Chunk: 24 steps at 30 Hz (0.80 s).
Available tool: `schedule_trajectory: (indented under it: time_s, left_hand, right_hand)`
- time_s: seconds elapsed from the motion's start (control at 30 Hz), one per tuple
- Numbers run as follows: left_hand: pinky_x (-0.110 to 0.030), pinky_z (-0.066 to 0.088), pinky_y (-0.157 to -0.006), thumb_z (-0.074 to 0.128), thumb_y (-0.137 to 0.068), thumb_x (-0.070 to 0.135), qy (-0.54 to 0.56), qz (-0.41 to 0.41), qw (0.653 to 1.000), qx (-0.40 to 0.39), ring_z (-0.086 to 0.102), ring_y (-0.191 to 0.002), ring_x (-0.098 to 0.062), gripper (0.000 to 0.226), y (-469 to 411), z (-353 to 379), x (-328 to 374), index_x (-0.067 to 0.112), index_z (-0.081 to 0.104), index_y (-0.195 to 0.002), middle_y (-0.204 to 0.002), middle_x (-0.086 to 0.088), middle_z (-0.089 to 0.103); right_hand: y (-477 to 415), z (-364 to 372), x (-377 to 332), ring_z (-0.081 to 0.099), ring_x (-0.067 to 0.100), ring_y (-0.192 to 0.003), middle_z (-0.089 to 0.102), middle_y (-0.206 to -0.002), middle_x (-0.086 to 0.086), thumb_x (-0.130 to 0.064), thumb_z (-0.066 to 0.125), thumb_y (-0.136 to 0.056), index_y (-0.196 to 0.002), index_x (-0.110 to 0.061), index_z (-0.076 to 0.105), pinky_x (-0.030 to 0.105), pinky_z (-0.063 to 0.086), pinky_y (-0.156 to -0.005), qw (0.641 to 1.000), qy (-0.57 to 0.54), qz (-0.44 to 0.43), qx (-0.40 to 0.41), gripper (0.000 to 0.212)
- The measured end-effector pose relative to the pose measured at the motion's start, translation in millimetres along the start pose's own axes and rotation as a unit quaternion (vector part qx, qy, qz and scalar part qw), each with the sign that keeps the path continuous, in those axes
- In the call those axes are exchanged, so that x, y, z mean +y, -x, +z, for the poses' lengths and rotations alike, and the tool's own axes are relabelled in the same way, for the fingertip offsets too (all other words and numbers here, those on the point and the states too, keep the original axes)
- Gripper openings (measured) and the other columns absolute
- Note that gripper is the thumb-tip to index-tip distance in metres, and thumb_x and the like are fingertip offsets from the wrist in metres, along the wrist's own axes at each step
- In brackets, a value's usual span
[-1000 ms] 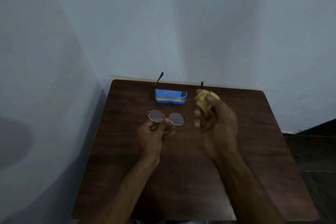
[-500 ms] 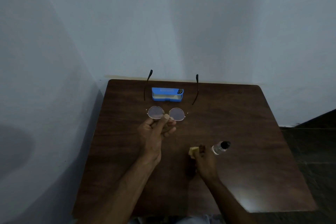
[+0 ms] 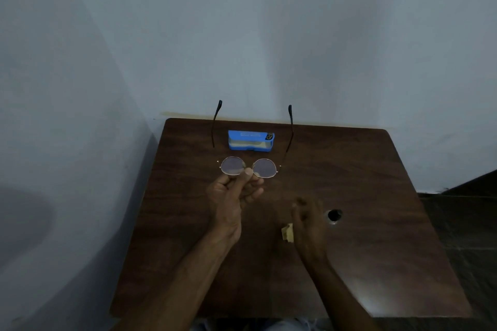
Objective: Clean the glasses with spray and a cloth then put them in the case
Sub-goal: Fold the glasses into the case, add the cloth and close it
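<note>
Two bare forearms (image 3: 188, 274) lead up to the left hand (image 3: 231, 196) and the right hand (image 3: 309, 223), which is motion-blurred. Below and between the hands, at the bottom edge, a strip of pale creased fabric (image 3: 271, 325) shows, apparently clothing.

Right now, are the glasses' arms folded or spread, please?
Spread: both arms of the glasses stick out toward the wall while the left hand pinches the bridge.
</note>
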<state>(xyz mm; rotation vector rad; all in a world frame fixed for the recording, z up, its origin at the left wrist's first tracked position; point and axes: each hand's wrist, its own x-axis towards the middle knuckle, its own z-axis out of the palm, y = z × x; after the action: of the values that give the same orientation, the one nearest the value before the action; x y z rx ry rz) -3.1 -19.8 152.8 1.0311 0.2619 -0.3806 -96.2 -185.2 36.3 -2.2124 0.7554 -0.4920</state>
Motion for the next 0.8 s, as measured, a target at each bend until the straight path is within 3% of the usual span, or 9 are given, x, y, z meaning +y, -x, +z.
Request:
schedule_trajectory:
  time_s: [0.1, 0.2, 0.27, 0.47, 0.57, 0.67, 0.8]
  left_hand:
    - [-0.029, 0.065, -0.068, 0.072, -0.096, 0.007, -0.001, 0.011, 1.0, 0.006, 0.079, -0.081, -0.019, 0.007, 1.6, 2.3, 0.4, 0.003, 0.076, -0.1, -0.09, -0.012, 0.08]
    - [-0.029, 0.065, -0.067, 0.071, -0.096, 0.007, -0.006, 0.023, 1.0, 0.004, 0.079, -0.08, -0.019, 0.005, 4.7, 7.6, -1.0, 0.005, 0.076, -0.097, -0.089, -0.011, 0.08]
    - [-0.029, 0.065, -0.067, 0.071, -0.097, 0.006, -0.013, 0.03, 0.999, 0.007, 0.079, -0.08, -0.02, 0.005, 6.8, 9.9, -2.5, 0.005, 0.076, -0.097, -0.088, -0.011, 0.08]
    - [-0.027, 0.064, -0.066, 0.071, -0.097, 0.006, -0.021, 0.043, 0.999, 0.016, 0.08, -0.077, -0.02, 0.005, 11.5, 11.0, -1.7, 0.006, 0.076, -0.095, -0.085, -0.012, 0.081]
    - [-0.028, 0.064, -0.067, 0.072, -0.096, 0.007, -0.038, 0.055, 0.998, 0.014, 0.08, -0.078, -0.021, 0.006, 13.6, 11.2, -2.3, 0.007, 0.078, -0.095, -0.086, -0.013, 0.081]
    - [-0.028, 0.064, -0.067, 0.072, -0.096, 0.008, -0.054, 0.067, 0.996, 0.013, 0.08, -0.078, -0.02, 0.008, 14.0, 12.6, -2.2, 0.005, 0.078, -0.101, -0.088, -0.012, 0.081]
    - [-0.026, 0.064, -0.065, 0.071, -0.096, 0.007, -0.07, 0.073, 0.995, 0.016, 0.08, -0.078, -0.02, 0.009, 13.6, 12.1, -2.6, 0.003, 0.077, -0.103, -0.089, -0.012, 0.082]
  right_hand:
    - [-11.4, -35.6, -75.3, 0.066, 0.009, -0.09, 0.068, -0.108, -0.003, -0.011, 0.066, -0.103, -0.116, -0.019, 0.07, 0.017, 0.053, -0.073, 0.983, -0.141, -0.063, 0.103, 0.016]
    - [-23.0, -54.2, -119.5, 0.069, 0.015, -0.093, 0.069, -0.11, -0.004, -0.015, 0.065, -0.104, -0.119, -0.013, 0.071, 0.032, 0.059, -0.068, 0.966, -0.194, -0.134, 0.105, 0.016]
    - [-29.7, -52.6, -127.3, 0.07, 0.015, -0.095, 0.071, -0.109, -0.003, -0.014, 0.068, -0.103, -0.118, -0.011, 0.073, 0.033, 0.06, -0.071, 0.962, -0.195, -0.158, 0.107, 0.016]
    - [-38.7, -47.8, -130.8, 0.067, 0.014, -0.092, 0.074, -0.105, 0.001, -0.006, 0.078, -0.094, -0.113, -0.008, 0.076, 0.021, 0.056, -0.074, 0.962, -0.132, -0.22, 0.092, 0.019]
    - [-39.0, -50.1, -134.8, 0.059, 0.011, -0.095, 0.067, -0.104, -0.013, -0.017, 0.07, -0.095, -0.105, -0.017, 0.075, 0.017, 0.047, -0.077, 0.957, -0.057, -0.284, 0.03, 0.011]
    - [-40.9, -51.7, -134.4, 0.05, 0.006, -0.102, 0.066, -0.104, -0.008, -0.028, 0.058, -0.098, -0.105, -0.02, 0.075, 0.01, 0.036, -0.081, 0.943, 0.023, -0.33, -0.027, 0.02]
    - [-42.2, -57.2, -133.6, 0.05, 0.012, -0.099, 0.064, -0.107, 0.0, -0.018, 0.058, -0.095, -0.111, -0.019, 0.074, 0.017, 0.037, -0.074, 0.923, 0.097, -0.37, -0.044, 0.023]
